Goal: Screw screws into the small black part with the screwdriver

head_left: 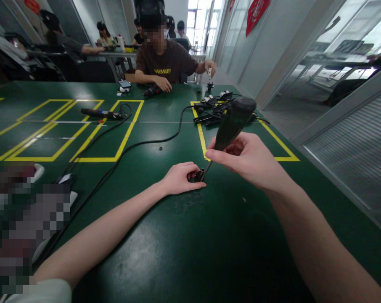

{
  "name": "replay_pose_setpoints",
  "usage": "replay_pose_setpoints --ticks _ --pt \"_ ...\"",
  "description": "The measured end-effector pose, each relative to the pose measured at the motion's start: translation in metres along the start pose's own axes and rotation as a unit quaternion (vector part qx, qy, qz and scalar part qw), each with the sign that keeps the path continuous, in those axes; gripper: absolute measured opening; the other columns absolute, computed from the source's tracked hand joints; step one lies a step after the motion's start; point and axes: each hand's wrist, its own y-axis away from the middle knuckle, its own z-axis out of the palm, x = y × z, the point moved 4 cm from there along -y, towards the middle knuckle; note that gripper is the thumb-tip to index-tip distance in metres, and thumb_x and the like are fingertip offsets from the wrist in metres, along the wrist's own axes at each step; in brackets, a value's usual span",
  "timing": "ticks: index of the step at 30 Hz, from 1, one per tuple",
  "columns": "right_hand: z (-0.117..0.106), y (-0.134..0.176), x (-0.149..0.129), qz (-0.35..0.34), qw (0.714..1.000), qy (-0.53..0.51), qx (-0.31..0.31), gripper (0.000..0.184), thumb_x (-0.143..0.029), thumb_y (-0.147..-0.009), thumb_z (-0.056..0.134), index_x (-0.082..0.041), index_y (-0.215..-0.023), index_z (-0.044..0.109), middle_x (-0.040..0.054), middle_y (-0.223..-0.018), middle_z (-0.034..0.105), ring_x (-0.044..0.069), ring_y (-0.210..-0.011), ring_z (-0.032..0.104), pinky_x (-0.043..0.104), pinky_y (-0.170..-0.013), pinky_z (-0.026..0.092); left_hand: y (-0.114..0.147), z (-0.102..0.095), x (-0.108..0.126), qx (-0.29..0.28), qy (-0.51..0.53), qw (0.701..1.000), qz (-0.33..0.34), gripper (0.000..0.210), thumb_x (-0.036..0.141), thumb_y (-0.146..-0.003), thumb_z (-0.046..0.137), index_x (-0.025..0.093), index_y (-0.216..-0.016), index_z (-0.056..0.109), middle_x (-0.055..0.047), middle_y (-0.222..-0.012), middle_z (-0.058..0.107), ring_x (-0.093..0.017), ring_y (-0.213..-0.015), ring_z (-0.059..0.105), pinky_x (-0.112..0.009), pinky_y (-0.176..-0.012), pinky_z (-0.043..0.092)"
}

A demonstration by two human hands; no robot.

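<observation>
1. Right hand (247, 158): clamped around the lower shaft of a dark, pistol-shaped electric screwdriver (233, 122), fingers wrapped just below its bulbous body. The tool leans, head up and away from the person, its thin metal bit (207, 168) running down to the left.

2. Left hand (181, 179): resting on the green bench (184, 252), fingers closed on a small dark cylindrical part (198, 174), pinning it against the surface.

3. Relation: the bit tip meets the small part at the left fingertips. The two hands are just beside one another, the right above and to the right of the left. Whether the bit is seated in a screw head cannot be told; the contact point is too small.

4. Step in hand, as judged: a fastening pass on the small part, with the bit at or entering it. The next move calls for keeping the part steady under the left hand and the bit in line with it; the tilt of the tool risks slippage.

5. Surroundings: a black cable (140, 145) trails across the bench over yellow taped rectangles (127, 134). A pile of black parts (212, 111) lies beyond the tool. A second black screwdriver (99, 113) lies to the far left. A person in a brown shirt (170, 63) works at the far edge.
</observation>
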Motion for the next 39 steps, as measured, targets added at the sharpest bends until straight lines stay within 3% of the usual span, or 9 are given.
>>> replay_pose_setpoints --ticks 6,10,13,20,28,32,39 --pt "-0.005 0.002 0.001 -0.03 0.996 0.025 0.082 0.024 -0.038 -0.076 0.085 -0.016 -0.083 0.076 -0.0005 -0.068 0.062 0.01 -0.058 0.049 0.023 -0.051 0.036 0.001 0.0 0.003 -0.005 -0.013 1.0 0.003 0.037 0.052 -0.086 0.076 0.018 -0.081 0.064 0.003 -0.077 0.058 -0.013 -0.066 0.052 -0.025 -0.063 0.037" --pt "-0.008 0.003 0.002 -0.045 0.994 0.019 0.101 0.021 -0.027 -0.078 0.08 -0.018 -0.097 0.074 -0.0041 -0.065 0.056 0.01 -0.057 0.049 0.024 -0.052 0.038 0.002 0.0 0.006 -0.014 -0.033 0.999 0.017 0.034 0.049 -0.09 0.075 0.018 -0.082 0.064 0.002 -0.078 0.058 -0.013 -0.068 0.052 -0.025 -0.063 0.036" --pt "-0.009 0.004 0.001 -0.05 0.993 -0.001 0.109 0.023 -0.024 -0.076 0.08 -0.018 -0.095 0.07 -0.0049 -0.066 0.055 0.011 -0.058 0.05 0.023 -0.053 0.04 0.003 -0.001 0.008 -0.011 -0.046 0.999 0.019 0.034 0.049 -0.091 0.074 0.018 -0.083 0.065 0.001 -0.079 0.058 -0.013 -0.068 0.052 -0.025 -0.063 0.036" --pt "-0.001 0.008 -0.003 -0.043 0.996 0.0 0.072 0.022 -0.028 -0.077 0.08 -0.016 -0.094 0.074 -0.0025 -0.068 0.057 0.011 -0.06 0.05 0.024 -0.054 0.04 0.008 -0.002 0.009 -0.014 -0.054 0.998 0.0 0.034 0.051 -0.092 0.074 0.018 -0.088 0.07 0.001 -0.079 0.059 -0.013 -0.066 0.053 -0.025 -0.063 0.039" --pt "0.006 0.021 -0.004 -0.023 0.997 -0.04 0.064 0.032 -0.035 -0.078 0.082 -0.022 -0.097 0.059 -0.0125 -0.052 0.038 0.008 -0.045 0.035 0.022 -0.044 0.027 0.028 -0.006 0.014 0.004 -0.059 0.998 -0.02 0.033 0.052 -0.091 0.074 0.019 -0.092 0.074 0.001 -0.079 0.059 -0.013 -0.065 0.054 -0.025 -0.062 0.039" --pt "0.008 0.029 -0.005 -0.029 0.996 -0.06 0.053 0.032 -0.035 -0.076 0.084 -0.021 -0.09 0.059 -0.0102 -0.055 0.043 0.009 -0.048 0.04 0.022 -0.045 0.03 0.042 -0.006 0.017 0.016 -0.06 0.997 -0.034 0.031 0.05 -0.092 0.074 0.019 -0.092 0.074 0.001 -0.078 0.059 -0.013 -0.066 0.054 -0.025 -0.062 0.039" --pt "0.025 0.034 -0.001 -0.054 0.994 -0.099 0.001 0.021 -0.032 -0.084 0.077 -0.017 -0.098 0.072 -0.0081 -0.059 0.051 0.007 -0.047 0.041 0.023 -0.046 0.034 0.062 -0.007 0.021 0.031 -0.07 0.996 -0.045 0.03 0.05 -0.092 0.075 0.02 -0.093 0.074 0.002 -0.076 0.059 -0.014 -0.065 0.055 -0.025 -0.062 0.04"
